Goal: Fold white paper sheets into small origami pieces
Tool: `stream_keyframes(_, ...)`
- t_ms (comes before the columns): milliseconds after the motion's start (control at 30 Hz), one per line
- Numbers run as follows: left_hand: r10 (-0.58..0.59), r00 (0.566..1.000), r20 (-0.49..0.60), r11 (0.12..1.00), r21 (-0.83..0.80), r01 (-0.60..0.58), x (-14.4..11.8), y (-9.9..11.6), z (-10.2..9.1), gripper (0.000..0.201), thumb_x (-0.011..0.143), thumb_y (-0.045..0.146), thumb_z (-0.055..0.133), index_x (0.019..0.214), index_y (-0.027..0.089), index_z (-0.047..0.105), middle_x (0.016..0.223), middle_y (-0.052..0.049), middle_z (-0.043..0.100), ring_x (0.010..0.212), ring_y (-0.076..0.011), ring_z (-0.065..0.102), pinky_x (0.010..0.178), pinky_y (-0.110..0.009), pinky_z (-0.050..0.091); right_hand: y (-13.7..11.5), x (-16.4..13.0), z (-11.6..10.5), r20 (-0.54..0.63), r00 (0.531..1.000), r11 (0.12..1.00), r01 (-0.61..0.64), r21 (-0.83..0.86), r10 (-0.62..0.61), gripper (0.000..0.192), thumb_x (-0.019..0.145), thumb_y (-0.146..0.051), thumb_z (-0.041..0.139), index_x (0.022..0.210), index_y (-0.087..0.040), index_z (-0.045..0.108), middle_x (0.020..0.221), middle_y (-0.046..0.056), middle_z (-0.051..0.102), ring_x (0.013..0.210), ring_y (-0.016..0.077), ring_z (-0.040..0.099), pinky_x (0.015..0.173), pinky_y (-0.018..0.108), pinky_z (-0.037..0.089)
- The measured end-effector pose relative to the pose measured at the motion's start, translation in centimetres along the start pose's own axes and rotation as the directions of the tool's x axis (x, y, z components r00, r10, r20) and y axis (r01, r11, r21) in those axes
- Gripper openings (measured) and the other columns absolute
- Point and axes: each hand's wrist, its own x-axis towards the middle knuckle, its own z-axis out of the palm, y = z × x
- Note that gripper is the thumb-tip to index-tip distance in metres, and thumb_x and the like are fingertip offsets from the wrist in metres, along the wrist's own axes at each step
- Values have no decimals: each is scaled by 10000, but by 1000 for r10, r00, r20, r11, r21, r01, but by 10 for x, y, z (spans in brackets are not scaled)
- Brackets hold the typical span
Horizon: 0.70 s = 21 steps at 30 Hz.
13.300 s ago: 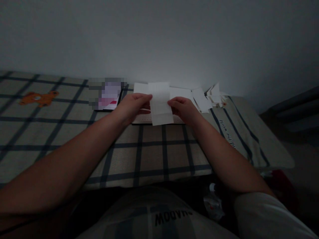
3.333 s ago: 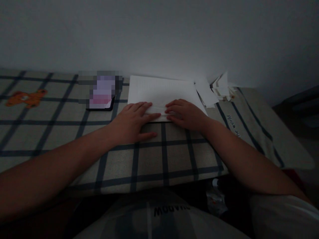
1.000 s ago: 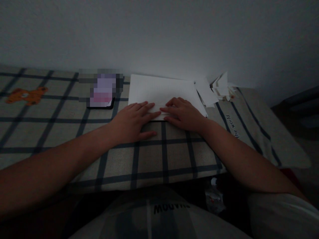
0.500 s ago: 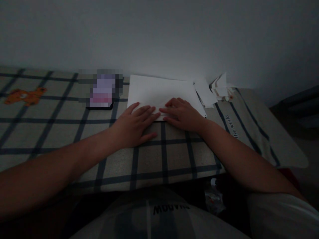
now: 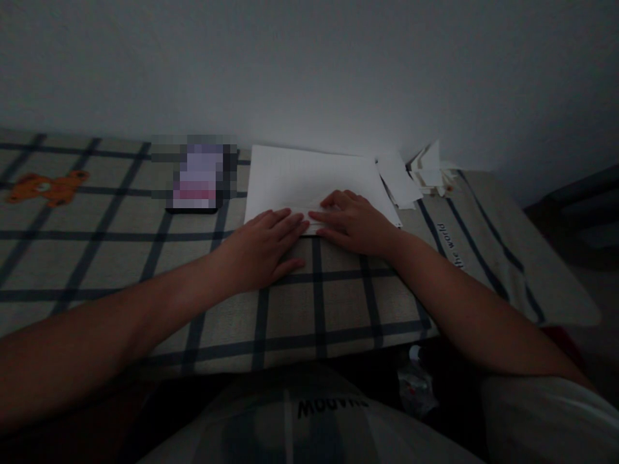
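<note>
White paper [image 5: 309, 169] lies flat on the checked tablecloth [image 5: 290, 316], close to the wall. My left hand [image 5: 264, 248] rests palm down on the paper's near left edge, fingers stretched out and thumb apart on the cloth. Opposite it, my right hand [image 5: 358, 222] lies on the near right part, fingers spread and slightly bent. The fingertips of both hands almost meet over the paper's near edge. A small folded strip or crease seems to lie under them, but the dim light hides its shape.
A phone [image 5: 197, 177] with a lit, blurred screen stands to the left. Loose paper pieces [image 5: 400, 180] and folded white paper [image 5: 430, 171] lie to the right. An orange bear print [image 5: 48, 188] marks the cloth. Below the table edge is a clear plastic bottle [image 5: 416, 386].
My left hand's outer fingers have drawn in from spread to closer together, nearer the paper's near edge. My right hand and the paper look unmoved.
</note>
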Motion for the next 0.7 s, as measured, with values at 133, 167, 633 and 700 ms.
stream_keyframes(133, -1, 1000, -19, 1000, -4, 1, 0, 0, 0, 657, 1036, 472, 379, 1533, 44, 418, 1571, -199, 456, 1469, -344, 397, 1231, -472, 284, 1, 0, 1, 0, 1000, 1000, 2, -5, -2, 444, 1017, -427, 471, 1371, -224, 648, 1259, 175, 605, 1131, 308, 548, 945, 458, 425)
stream_keyframes(167, 1, 1000, -21, 1000, -1, -1, 0, 1, 1, 656, 1036, 466, 381, 1529, 35, 420, 1566, -203, 460, 1465, -349, 402, 1227, -474, 293, 1, 0, 1, -3, 1000, 1000, 2, -6, -2, 441, 1018, -428, 471, 1367, -226, 650, 1257, 173, 605, 1129, 306, 549, 944, 456, 426)
stream_keyframes(633, 11, 999, -48, 1000, -4, -11, 0, -1, 4, 685, 1033, 483, 390, 1520, 2, 421, 1559, -220, 461, 1456, -360, 407, 1229, -474, 300, 2, -1, 3, -28, 1000, 1000, 10, 5, -10, 417, 1012, -416, 491, 1337, -229, 672, 1253, 164, 611, 1133, 303, 556, 945, 457, 437)
stream_keyframes(700, 8, 999, -44, 1000, -13, -9, 0, -1, 4, 689, 1031, 476, 393, 1527, -3, 410, 1568, -224, 447, 1465, -366, 392, 1237, -476, 285, 1, -1, 2, -22, 1000, 1000, 9, 10, -9, 429, 1008, -421, 500, 1347, -211, 661, 1257, 164, 615, 1135, 306, 560, 950, 455, 438)
